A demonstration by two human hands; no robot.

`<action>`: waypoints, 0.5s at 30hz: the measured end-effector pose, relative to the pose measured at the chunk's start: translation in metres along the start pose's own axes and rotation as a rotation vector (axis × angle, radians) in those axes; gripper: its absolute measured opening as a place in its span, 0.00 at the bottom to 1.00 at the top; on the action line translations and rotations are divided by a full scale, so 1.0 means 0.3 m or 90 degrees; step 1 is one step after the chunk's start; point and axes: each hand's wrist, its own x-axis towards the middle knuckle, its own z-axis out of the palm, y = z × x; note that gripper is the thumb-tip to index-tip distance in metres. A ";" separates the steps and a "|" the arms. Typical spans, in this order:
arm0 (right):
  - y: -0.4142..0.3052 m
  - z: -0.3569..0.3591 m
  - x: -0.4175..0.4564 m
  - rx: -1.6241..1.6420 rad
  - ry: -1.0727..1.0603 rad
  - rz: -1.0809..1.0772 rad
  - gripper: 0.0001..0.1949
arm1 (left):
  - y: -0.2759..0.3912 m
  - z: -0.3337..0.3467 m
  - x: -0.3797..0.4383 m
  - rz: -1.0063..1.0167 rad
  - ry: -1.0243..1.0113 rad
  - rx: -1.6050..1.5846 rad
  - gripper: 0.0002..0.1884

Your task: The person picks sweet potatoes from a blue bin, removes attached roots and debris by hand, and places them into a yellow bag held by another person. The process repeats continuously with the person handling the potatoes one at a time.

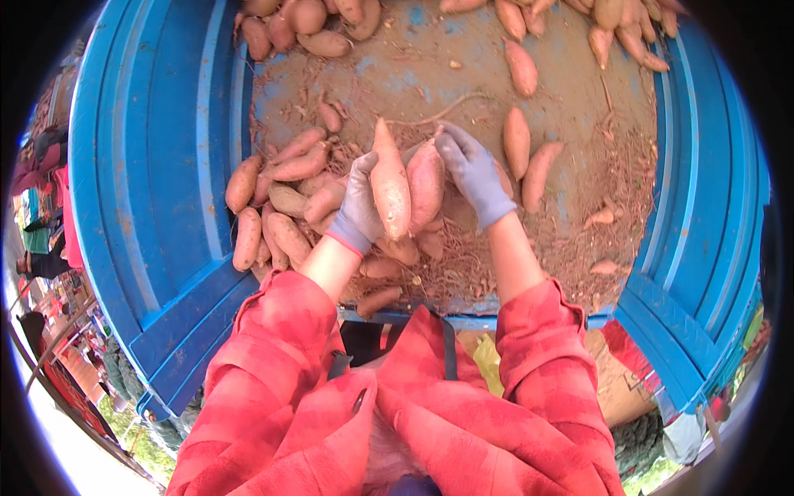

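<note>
My left hand [360, 208], in a greyish-purple work glove, holds a long pale sweet potato [391, 186] upright. Close against it is a pinker, rounder sweet potato [427, 183]. My right hand [472, 170], gloved alike, has its fingers closed at the upper tip of the pinker one. Its thumb is hidden from view. Part of another sweet potato [503, 180] shows beside my right wrist. Below the held pair, several sweet potatoes [397, 249] lie among thin roots on the soil-covered truck bed [570, 260].
A pile of sweet potatoes [288, 201] lies at the left, with more heaps [310, 25] at the far end. Loose ones [517, 142] lie to the right. Blue metal side panels [167, 136] flank the bed. A front edge [477, 322] runs before my body.
</note>
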 end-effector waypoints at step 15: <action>0.131 -0.117 -0.291 -0.667 0.141 -0.051 0.08 | -0.124 -0.016 -0.024 -0.006 0.201 0.197 0.38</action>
